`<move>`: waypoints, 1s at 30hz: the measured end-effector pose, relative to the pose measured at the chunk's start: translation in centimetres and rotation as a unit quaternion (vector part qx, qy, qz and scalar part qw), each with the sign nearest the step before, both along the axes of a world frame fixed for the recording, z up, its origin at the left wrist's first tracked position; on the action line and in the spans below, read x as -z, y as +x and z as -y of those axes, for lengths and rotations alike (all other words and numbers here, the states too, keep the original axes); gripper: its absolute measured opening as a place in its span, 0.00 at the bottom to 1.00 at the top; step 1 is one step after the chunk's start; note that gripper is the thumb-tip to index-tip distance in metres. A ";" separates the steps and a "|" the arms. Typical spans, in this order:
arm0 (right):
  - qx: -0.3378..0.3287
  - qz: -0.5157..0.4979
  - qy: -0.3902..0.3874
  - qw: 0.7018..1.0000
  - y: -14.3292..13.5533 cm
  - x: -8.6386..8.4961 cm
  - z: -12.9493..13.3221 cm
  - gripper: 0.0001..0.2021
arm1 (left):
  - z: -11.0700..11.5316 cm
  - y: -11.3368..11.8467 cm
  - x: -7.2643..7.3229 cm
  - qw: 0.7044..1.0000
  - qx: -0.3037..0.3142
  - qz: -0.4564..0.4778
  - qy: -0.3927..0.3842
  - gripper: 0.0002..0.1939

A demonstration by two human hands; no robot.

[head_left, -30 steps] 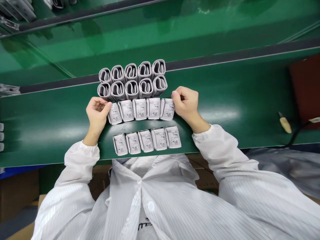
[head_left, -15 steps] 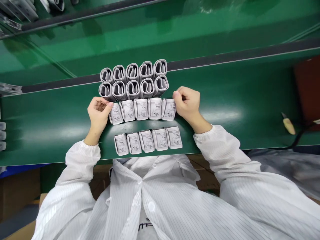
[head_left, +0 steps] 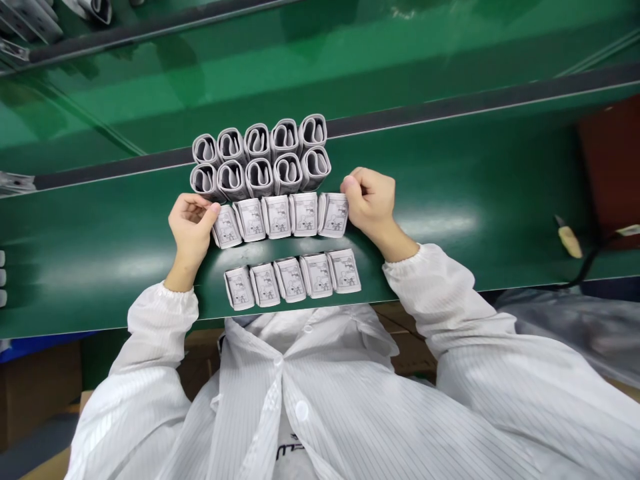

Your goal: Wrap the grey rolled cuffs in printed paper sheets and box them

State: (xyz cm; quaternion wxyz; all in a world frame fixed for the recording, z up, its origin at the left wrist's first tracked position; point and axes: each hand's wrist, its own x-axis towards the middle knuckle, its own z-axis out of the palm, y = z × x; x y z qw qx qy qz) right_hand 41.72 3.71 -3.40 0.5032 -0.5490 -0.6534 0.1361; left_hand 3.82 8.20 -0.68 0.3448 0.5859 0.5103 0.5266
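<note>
On the green table lie two rows of folded, printed white packets, an upper row (head_left: 277, 217) and a lower row (head_left: 291, 279). Behind the upper row stand two rows of rolled grey-white pieces (head_left: 259, 177), their coiled ends facing up. My left hand (head_left: 193, 220) has its thumb and fingers closed at the upper row's left end packet. At the other end, my right hand (head_left: 369, 200) is curled, its fingers pressed together against the right end packet. The two hands flank the upper row; the lower row is untouched.
A knife with a pale handle (head_left: 570, 241) lies on the right of the table (head_left: 450, 220), near a dark red object (head_left: 613, 167). A dark rail (head_left: 430, 110) runs behind the rolls. Small white pieces (head_left: 3, 277) sit at the far left edge.
The view has shifted slightly, so the table and its contents appear a little further left. Both hands keep nearly the same places at the ends of the upper row.
</note>
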 end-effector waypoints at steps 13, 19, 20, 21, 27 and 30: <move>-0.003 -0.010 -0.019 1.000 0.0 -0.2 0.1 0.31 | 0.1 0.1 -0.1 1.000 -0.002 0.012 -0.001 0.34; 0.006 0.001 -0.037 0.999 0.0 -0.5 0.2 0.30 | 0.2 0.2 0.0 1.000 0.004 0.015 -0.006 0.34; 0.010 0.006 -0.044 0.999 -0.1 -0.6 0.2 0.30 | 0.2 0.2 -0.1 1.000 0.005 0.014 -0.006 0.34; 0.012 0.010 -0.050 0.999 -0.1 -0.7 0.3 0.30 | 0.2 0.2 -0.1 1.000 0.005 0.014 -0.006 0.34; 0.010 0.008 -0.046 0.999 -0.3 -0.9 0.5 0.29 | 0.4 0.3 -0.1 1.000 0.006 0.019 -0.015 0.35; 0.013 0.005 -0.050 0.999 -0.4 -1.0 0.6 0.31 | 0.5 0.4 -0.2 1.000 0.010 0.006 -0.023 0.37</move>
